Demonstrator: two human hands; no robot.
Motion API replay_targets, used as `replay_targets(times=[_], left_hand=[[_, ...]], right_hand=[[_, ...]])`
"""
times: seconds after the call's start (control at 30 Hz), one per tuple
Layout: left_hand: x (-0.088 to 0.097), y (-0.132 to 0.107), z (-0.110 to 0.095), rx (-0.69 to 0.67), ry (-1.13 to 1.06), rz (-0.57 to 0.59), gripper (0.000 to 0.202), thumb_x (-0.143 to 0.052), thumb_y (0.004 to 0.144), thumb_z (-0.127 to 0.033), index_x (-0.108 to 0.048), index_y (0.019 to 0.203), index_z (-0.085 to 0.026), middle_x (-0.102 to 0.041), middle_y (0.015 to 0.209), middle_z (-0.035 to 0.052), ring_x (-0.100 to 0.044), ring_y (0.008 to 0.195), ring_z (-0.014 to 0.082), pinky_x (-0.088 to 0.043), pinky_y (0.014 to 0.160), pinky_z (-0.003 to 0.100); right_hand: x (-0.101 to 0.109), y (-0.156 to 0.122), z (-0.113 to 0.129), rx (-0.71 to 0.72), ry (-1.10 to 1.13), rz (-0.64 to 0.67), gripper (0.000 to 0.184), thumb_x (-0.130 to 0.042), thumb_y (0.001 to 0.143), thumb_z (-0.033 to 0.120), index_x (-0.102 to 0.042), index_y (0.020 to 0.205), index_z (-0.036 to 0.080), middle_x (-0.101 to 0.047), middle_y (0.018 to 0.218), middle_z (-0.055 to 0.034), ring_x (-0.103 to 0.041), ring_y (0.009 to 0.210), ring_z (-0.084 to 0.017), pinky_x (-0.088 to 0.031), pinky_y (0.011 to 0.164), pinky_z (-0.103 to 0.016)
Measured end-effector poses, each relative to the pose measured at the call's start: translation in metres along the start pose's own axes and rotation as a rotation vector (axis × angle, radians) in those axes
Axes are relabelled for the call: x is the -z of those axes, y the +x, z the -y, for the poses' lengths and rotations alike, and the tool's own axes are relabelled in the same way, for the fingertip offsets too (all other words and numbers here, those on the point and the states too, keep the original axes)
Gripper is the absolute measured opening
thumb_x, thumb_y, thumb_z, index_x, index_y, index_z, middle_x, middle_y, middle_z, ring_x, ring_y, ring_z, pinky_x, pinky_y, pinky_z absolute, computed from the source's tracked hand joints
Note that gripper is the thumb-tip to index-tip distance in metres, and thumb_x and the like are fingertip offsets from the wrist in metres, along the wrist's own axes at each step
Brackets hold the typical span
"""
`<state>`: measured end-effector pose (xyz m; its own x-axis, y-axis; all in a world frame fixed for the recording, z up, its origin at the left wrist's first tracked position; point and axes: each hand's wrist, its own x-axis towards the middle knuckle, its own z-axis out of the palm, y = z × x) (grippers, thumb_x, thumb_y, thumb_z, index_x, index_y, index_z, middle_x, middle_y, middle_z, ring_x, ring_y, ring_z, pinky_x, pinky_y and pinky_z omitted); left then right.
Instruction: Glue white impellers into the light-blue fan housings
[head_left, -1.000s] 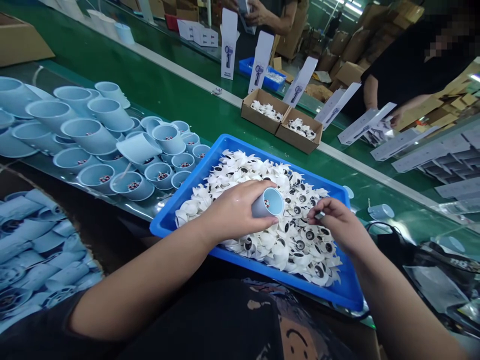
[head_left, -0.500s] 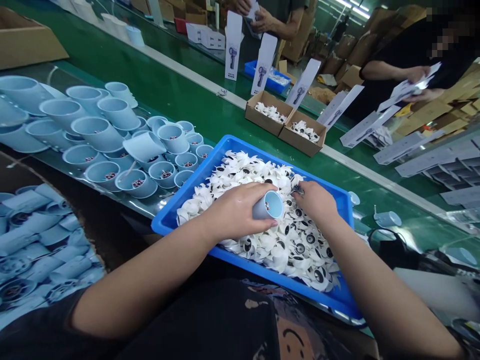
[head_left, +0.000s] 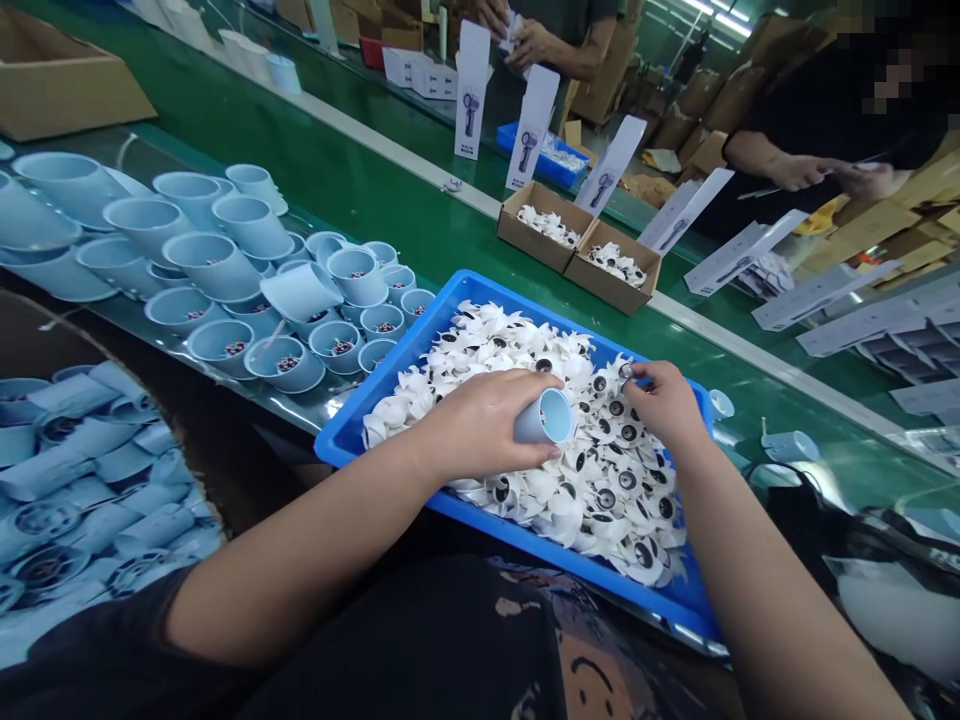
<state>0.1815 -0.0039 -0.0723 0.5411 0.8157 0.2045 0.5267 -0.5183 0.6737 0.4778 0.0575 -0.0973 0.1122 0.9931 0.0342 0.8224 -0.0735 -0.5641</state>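
My left hand point(head_left: 487, 420) is wrapped round a light blue cylindrical housing point(head_left: 536, 422), its open mouth tilted up toward me; small red and white bits show inside. Over the right part of a blue tray point(head_left: 442, 505), my right hand point(head_left: 664, 400) has thumb and fingers pinched on a white fan wheel point(head_left: 619, 368) with a dark hub. Many more white fan wheels point(head_left: 540, 510) fill the tray beneath both hands. The right fingertips partly cover the pinched wheel.
Rows of light blue housings point(head_left: 217, 265) stand left of the tray, with more in a carton point(head_left: 196, 475) below. Two small cardboard boxes point(head_left: 577, 268) of white parts sit behind it, near upright printed boxes point(head_left: 615, 165). Across the green belt point(head_left: 390, 195), two people handle packaging.
My right hand has risen slightly and moved right, with a fan wheel now visible at its fingertips. The left hand keeps its hold on the housing. The co-worker at right has lowered their hands.
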Motion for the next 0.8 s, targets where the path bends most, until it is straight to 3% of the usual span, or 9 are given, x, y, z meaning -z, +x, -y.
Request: replay_targets(times=[0.17,0.33,0.53,0.6,0.7,0.8], left_hand=[[0.000,-0.001,0.002,0.001,0.014,0.009,0.063,-0.071,0.079,-0.049,-0.053,0.133,-0.022,-0.061,0.133,0.0096,-0.058,0.119,0.0311,-0.048,0.097,0.047],[-0.002,0.000,0.004,0.008,0.018,0.004,0.063,-0.071,0.079,-0.050,-0.053,0.133,-0.022,-0.061,0.133,0.0094,-0.058,0.119,0.0302,-0.047,0.099,0.047],[-0.002,0.000,0.003,0.011,0.025,0.010,0.063,-0.071,0.079,-0.050,-0.053,0.133,-0.023,-0.061,0.133,0.0090,-0.058,0.119,0.0300,-0.047,0.099,0.046],[-0.002,0.001,0.004,0.005,0.032,0.005,0.063,-0.071,0.079,-0.050,-0.053,0.133,-0.023,-0.062,0.133,0.0091,-0.058,0.119,0.0301,-0.047,0.099,0.046],[-0.001,0.001,0.004,-0.002,0.036,0.009,0.062,-0.071,0.079,-0.049,-0.053,0.132,-0.023,-0.062,0.132,0.0098,-0.059,0.119,0.0309,-0.048,0.098,0.046],[-0.001,0.001,0.004,-0.010,0.033,0.020,0.062,-0.070,0.080,-0.050,-0.053,0.132,-0.022,-0.062,0.132,0.0107,-0.059,0.118,0.0316,-0.048,0.097,0.047]], right_hand=[[0.000,-0.001,-0.009,-0.131,0.452,0.074,0.024,-0.057,0.097,0.037,-0.052,0.099,0.013,-0.044,0.069,0.0032,-0.041,0.053,-0.008,-0.038,0.052,-0.020],[0.009,-0.002,-0.007,-0.136,0.769,0.190,0.035,-0.054,0.092,0.050,-0.045,0.088,0.016,-0.044,0.071,0.0025,-0.034,0.049,-0.006,-0.035,0.047,-0.019],[0.020,-0.006,-0.008,-0.130,0.862,0.245,0.034,-0.072,0.065,0.032,-0.048,0.083,0.016,-0.041,0.060,0.0054,-0.031,0.044,-0.005,-0.023,0.041,-0.016],[0.023,-0.008,-0.006,-0.112,0.910,0.252,0.038,-0.071,0.061,0.040,-0.047,0.081,0.018,-0.035,0.056,0.0063,-0.029,0.042,-0.007,-0.027,0.042,-0.020],[0.025,-0.009,-0.002,-0.097,0.949,0.213,0.050,-0.066,0.066,0.063,-0.042,0.074,0.020,-0.035,0.059,0.0040,-0.030,0.043,-0.009,-0.028,0.043,-0.024],[0.024,-0.009,0.001,-0.094,0.948,0.140,0.056,-0.067,0.072,0.062,-0.031,0.071,0.019,-0.035,0.064,0.0029,-0.030,0.047,-0.008,-0.029,0.046,-0.024]])
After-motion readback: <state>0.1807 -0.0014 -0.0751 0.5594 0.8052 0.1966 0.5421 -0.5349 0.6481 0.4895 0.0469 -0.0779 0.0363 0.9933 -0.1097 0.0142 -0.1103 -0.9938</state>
